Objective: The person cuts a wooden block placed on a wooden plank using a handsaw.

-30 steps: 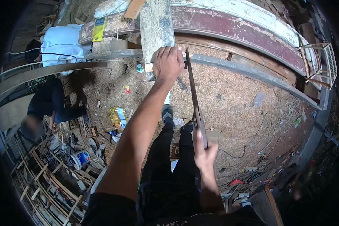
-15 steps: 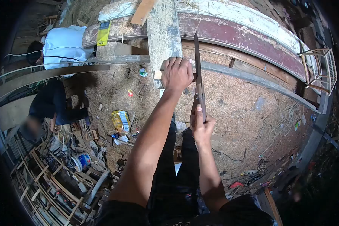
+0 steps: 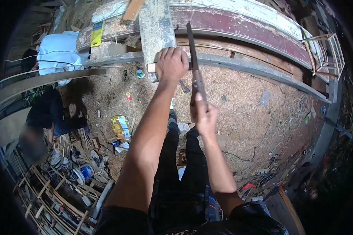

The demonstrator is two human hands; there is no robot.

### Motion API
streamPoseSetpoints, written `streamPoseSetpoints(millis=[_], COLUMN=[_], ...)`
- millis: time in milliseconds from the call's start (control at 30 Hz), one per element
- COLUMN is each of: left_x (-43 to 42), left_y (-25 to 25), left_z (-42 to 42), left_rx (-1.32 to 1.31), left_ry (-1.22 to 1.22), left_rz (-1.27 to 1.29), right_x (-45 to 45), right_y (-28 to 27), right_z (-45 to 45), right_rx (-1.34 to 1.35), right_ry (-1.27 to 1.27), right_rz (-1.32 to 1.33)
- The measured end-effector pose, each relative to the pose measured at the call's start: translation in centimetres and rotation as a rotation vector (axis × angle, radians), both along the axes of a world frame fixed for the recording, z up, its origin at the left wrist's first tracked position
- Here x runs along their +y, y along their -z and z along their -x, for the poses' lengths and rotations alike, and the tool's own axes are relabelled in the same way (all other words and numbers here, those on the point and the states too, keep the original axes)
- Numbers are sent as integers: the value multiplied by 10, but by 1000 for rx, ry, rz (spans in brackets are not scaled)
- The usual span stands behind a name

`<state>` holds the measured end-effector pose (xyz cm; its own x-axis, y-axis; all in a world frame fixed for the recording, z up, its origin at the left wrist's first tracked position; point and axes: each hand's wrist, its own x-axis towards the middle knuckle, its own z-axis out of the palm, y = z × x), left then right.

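Because its blade (image 3: 191, 41) looks thin and springy, the saw (image 3: 194, 58), pointing ahead of the right hand (image 3: 206, 117) closed around it, is best gripped by the stiffer handle (image 3: 199, 84); the left hand (image 3: 171, 64) curls over a wood strip (image 3: 151, 68)

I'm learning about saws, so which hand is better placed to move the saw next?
Probably the right hand: it grips the saw by its handle end. The left hand lies flat at the near end of the pale board, away from that handle.
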<state>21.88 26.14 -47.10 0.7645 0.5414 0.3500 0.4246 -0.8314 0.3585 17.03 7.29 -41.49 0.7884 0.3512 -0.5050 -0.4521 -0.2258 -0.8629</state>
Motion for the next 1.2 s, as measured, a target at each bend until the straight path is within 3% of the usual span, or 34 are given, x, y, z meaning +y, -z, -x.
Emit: streamPoseSetpoints(millis=[233, 367, 500, 600, 633, 733, 833, 900, 1033, 1200], left_x=[2, 3, 4, 3, 4, 7, 16, 18, 26, 11], left_y=[5, 5, 4, 4, 4, -3, -16, -21, -19, -17], left_z=[-2, -2, -3, -2, -2, 7, 27, 36, 45, 60], left_rx=[-26, -54, -52, -49, -49, -25, -43, -57, 39, 39], left_ry=[-14, -20, -31, -15, -11, 136, 422, 464, 490, 457], left_rz=[-43, -19, -1, 26, 39, 111, 188, 234, 213, 233], right_x=[-11, -17, -22, -31, -31, -36, -41, -43, -54, -66], right_y=[-11, -6, 3, 8, 7, 7, 21, 31, 27, 19], right_z=[38, 50, 41, 37, 36, 31, 39, 46, 58, 51], right_rx=[48, -95, 380, 421, 422, 157, 4, -78, -516, -444], right_ry=[88, 118, 399, 310, 321, 182, 116, 115, 27, 195], right_rz=[18, 78, -391, -551, -474, -210, -128, -129, -85, -141])
